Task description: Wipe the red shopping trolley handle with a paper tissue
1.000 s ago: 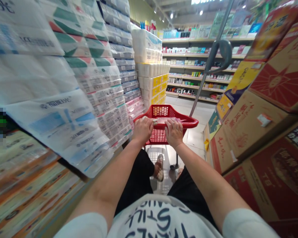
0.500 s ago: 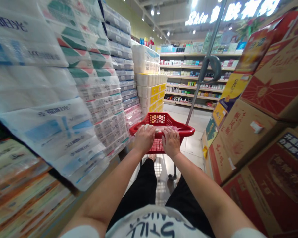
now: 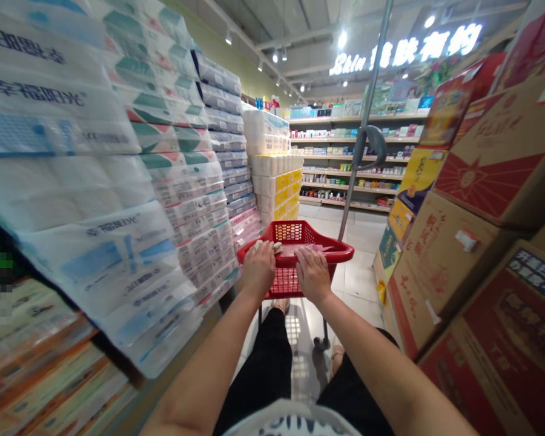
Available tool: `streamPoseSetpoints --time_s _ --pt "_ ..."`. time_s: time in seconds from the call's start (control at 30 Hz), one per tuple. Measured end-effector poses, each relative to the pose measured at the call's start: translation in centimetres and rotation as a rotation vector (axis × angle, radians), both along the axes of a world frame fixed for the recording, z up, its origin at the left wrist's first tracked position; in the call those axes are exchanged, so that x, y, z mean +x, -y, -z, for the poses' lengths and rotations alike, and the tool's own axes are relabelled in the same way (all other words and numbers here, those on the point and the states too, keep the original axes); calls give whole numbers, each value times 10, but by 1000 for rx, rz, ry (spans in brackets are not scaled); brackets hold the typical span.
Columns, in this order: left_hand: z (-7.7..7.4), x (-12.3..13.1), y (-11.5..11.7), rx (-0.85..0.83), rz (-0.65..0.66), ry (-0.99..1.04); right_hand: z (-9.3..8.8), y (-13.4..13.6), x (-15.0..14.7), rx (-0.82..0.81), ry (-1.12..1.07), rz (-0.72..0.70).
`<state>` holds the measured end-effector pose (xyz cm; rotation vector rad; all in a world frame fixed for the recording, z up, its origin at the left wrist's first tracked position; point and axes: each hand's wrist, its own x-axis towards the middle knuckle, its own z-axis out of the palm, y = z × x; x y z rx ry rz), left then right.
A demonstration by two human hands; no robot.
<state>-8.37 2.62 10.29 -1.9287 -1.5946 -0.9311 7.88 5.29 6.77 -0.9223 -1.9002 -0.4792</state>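
Note:
In front of me is a red plastic shopping cart with a mesh basket and a thick rim. My left hand is curled over the near rim, left of the middle, its fingertips hidden inside. Right of the middle, my right hand lies closed over the same rim, fingers bent forward. Between and beyond the hands, something pinkish and flat shows inside the basket; its kind I cannot make out. A grey metal pole with a curved grey handle piece rises from the cart's right side.
Stacked tissue packs line the left side, close to the cart. Cardboard cartons are piled along the right. Shelves of small boxes and bottles stand ahead, beyond a strip of tiled floor.
The view has tilted up slightly, so the cart sits lower in the picture. The left-hand stacks look nearer. My left hand has shifted slightly left on the rim; both hands stay on it.

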Motion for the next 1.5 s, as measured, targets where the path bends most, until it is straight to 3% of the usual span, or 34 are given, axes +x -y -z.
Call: streamPoseSetpoints --time_s 0.17,0.33,0.5,0.67,0.87,1.03,1.17,1.33,1.5 --pt "9 7 5 46 214 -118 0 0 -2 6 -43 -23" --pt "7 6 5 80 -3 13 1 -3 -1 12 -17 -47" --pt "2 14 4 60 119 -100 1 -4 -1 30 -68 -27" --pt "1 7 1 68 -81 -12 0 -4 3 29 -30 -52" --pt "5 6 5 24 91 -202 0 -6 4 37 -56 -51" --pt "4 -10 2 66 -48 -93 -1 -5 5 20 -48 -53" --pt "12 -16 9 60 22 -167 0 -4 4 19 -57 -45" --pt "22 -19 15 113 -139 -33 0 -5 3 29 -43 -50" --pt "25 -20 15 81 -49 -103 0 -5 4 25 -55 -39"
